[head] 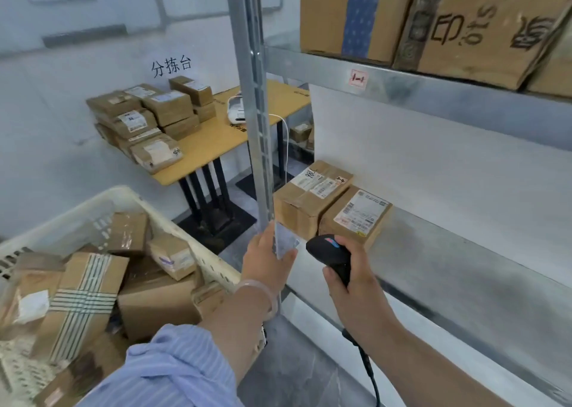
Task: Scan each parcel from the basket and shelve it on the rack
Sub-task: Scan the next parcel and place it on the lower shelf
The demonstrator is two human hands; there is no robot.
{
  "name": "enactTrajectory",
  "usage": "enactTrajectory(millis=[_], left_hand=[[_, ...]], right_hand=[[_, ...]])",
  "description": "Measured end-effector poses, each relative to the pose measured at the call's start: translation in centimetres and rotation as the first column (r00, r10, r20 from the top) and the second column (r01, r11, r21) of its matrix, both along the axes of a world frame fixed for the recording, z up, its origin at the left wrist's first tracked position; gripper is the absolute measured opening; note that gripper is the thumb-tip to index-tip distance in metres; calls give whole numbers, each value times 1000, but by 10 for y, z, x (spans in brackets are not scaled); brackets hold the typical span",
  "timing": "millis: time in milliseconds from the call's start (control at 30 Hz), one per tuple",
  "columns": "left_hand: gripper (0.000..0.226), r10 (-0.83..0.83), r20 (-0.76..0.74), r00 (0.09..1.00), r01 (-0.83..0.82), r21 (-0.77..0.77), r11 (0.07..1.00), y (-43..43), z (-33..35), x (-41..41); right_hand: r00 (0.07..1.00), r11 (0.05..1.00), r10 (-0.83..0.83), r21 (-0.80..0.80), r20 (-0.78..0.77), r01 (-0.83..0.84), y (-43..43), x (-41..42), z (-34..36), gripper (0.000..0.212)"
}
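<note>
Gripping the black barcode scanner (330, 251) in my right hand (353, 272), fingers curled round its handle, I am pointing its head toward a small flat pale packet (286, 240) that my left hand (266, 261) is pinching just beside it. I cannot tell whether that packet is a parcel or only a label.

I am judging the job as barely begun. Just beyond my right hand a taller shelved parcel (312, 191) and a lower shelved parcel (356, 216) are sitting side by side, touching. To the left of my left hand the white basket (102, 201) is holding a heap of cardboard parcels (154, 301) waiting for the scanner.

Bare metal shelf (464, 270) is running open to the right of my right hand, so room for shelving is lying there. I am minding the rack's upright post (257, 112), which is passing right by my left fingers, the upper shelf beam (433, 88) above both hands, and the scanner cable (368, 366) trailing below my right wrist.
</note>
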State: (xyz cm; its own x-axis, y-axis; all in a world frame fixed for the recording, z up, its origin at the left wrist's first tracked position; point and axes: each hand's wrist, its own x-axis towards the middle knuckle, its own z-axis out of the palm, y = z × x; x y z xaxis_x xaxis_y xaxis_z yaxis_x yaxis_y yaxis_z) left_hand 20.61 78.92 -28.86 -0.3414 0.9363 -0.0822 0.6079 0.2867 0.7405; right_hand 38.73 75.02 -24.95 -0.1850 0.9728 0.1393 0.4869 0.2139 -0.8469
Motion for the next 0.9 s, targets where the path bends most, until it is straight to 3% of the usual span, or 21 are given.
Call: enactTrajectory(millis=[167,367,600,900], left_hand=[[77,98,-20,995,-99,-71,993,-48,-16,-74],[72,246,-1,969,-244,-111,963,-102,-23,-168],[76,388,-55,920,-391,-203,898,-144,-37,-268],[75,507,-175,844,-535,-223,815,-161,-44,-383]], right_hand=[[991,990,135,-44,3,-135,-18,-66,-7,51],[959,958,282,-48,21,-281,-42,-153,-9,58],[945,944,325,-71,42,-322,-66,-238,-15,64],[929,923,366,-155,60,-353,-71,-326,-27,55]])
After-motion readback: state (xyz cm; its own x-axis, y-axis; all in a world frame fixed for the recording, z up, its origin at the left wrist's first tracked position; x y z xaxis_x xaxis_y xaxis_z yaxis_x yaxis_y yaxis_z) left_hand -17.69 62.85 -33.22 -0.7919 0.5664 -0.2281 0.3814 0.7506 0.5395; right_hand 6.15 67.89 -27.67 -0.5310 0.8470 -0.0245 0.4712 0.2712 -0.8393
